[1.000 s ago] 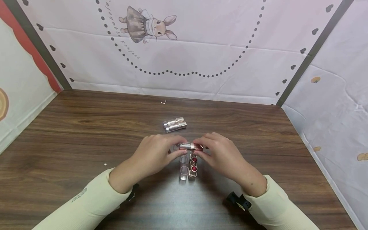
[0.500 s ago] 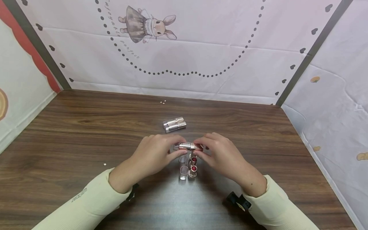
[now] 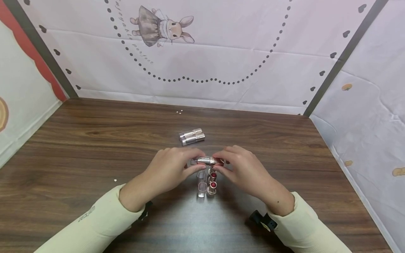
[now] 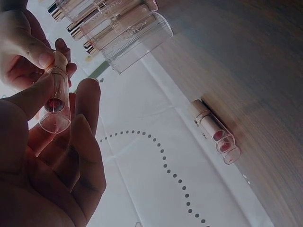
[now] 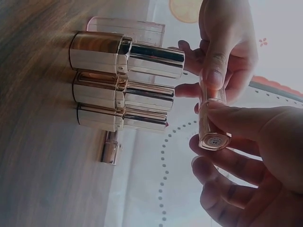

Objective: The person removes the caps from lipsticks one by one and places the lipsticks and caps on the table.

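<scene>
A lipstick (image 3: 206,160) with a clear cap is held level between both hands above the table. My left hand (image 3: 172,165) pinches its clear-cap end between thumb and fingers, at the left. At the other end my right hand (image 3: 243,170) pinches the shiny base, whose round label (image 5: 215,141) shows in the right wrist view. Just below, toward me, uncapped lipsticks (image 3: 212,188) with red tips stand upright in a row; the right wrist view shows three gold cases (image 5: 97,57). Clear caps (image 3: 202,191) stand in a row to their left, partly hidden by my left hand.
Two capped lipsticks (image 3: 193,137) lie side by side beyond my hands. Small white bits (image 3: 179,112) lie near the back of the wooden table (image 3: 95,140), and another bit (image 3: 115,180) is at the left. Printed cloth walls (image 3: 221,63) enclose the back and sides.
</scene>
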A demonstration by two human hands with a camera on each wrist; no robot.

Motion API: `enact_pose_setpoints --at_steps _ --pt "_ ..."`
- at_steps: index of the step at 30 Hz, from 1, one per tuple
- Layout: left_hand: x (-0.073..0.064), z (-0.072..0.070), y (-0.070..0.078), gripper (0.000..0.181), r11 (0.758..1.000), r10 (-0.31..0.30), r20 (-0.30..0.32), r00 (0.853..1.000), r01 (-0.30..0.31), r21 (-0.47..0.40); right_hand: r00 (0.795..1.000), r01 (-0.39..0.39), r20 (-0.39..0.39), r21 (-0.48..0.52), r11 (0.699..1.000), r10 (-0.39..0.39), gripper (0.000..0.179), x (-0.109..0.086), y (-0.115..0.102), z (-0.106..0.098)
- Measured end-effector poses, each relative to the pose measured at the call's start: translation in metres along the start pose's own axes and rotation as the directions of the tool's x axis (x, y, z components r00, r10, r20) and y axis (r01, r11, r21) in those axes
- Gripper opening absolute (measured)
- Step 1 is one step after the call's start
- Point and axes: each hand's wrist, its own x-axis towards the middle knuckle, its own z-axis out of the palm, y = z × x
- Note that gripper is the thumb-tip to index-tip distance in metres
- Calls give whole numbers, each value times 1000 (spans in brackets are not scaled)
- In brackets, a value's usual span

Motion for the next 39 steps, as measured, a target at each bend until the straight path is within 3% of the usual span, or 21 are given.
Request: enact_pose_setpoints --at_steps 16,27,39 --pt "1 1 -2 25 1000 -17 -25 1000 18 21 999 -32 16 -16 999 33 22 1 1 -1" --pt "1 1 -1 26 998 -67 -6 998 67 15 998 -65 0 -12 998 65 25 1 5 -2" --pt "1 -1 -4 25 997 -82 -5 997 82 11 994 -109 3 -19 994 109 24 2 10 -1"
